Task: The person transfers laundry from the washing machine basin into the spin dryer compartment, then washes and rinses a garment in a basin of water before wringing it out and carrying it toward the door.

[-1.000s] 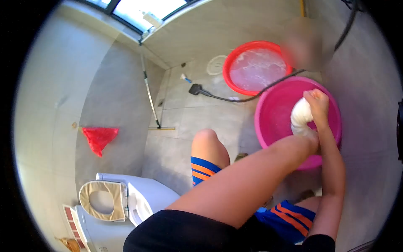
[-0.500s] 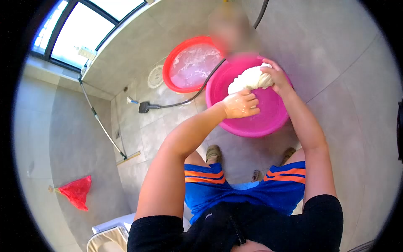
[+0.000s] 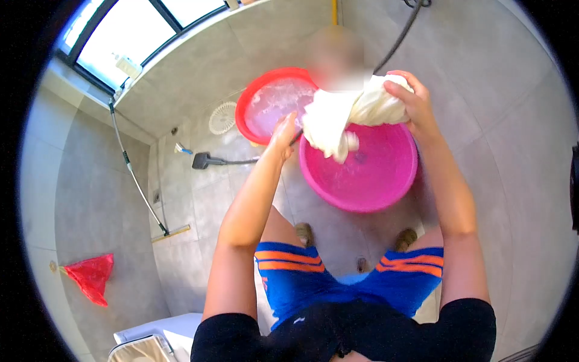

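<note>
A twisted white cloth (image 3: 329, 120) hangs above the pink tub (image 3: 362, 193), its left end loose and drooping over the rim area. My right hand (image 3: 413, 102) grips the cloth's right end. To the left of the cloth, my left hand (image 3: 284, 136) is raised beside the red basin (image 3: 241, 108), apart from the cloth, fingers extended and holding nothing visible. The red basin contains sudsy water. A little water lies in the bottom of the pink tub.
A black shower head (image 3: 202, 160) with its hose lies on the floor left of the tubs. A squeegee (image 3: 166, 232) leans by the window. A white drain cover (image 3: 223, 117), a small brush (image 3: 183, 148), a red bag (image 3: 93, 277) and a toilet (image 3: 163, 332) are at the left.
The white cloth has been lifted from inside the pink tub and partly untwisted. My left hand has let go and moved left and up; my right hand has risen with the cloth.
</note>
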The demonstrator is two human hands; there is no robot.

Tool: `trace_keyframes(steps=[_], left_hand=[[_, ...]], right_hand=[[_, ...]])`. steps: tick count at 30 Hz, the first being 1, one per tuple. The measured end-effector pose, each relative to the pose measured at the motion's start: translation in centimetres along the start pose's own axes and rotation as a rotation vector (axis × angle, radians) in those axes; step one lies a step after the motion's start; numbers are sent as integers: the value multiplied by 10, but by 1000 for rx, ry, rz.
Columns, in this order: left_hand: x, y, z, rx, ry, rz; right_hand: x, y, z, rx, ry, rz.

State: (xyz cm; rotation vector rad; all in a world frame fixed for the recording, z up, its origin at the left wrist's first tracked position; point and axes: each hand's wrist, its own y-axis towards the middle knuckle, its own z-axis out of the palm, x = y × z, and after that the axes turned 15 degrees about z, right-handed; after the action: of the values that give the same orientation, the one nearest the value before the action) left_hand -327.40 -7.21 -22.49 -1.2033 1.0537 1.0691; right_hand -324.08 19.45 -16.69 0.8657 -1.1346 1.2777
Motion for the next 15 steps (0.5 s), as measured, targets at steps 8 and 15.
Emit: trace_keyframes(steps=[8,15], left_hand=[[-3,79,-24,203,54,309],[-19,72,19,283,469,701]], right_hand=[[-27,76,16,6,215,178],[-4,91,27,147,418,274]])
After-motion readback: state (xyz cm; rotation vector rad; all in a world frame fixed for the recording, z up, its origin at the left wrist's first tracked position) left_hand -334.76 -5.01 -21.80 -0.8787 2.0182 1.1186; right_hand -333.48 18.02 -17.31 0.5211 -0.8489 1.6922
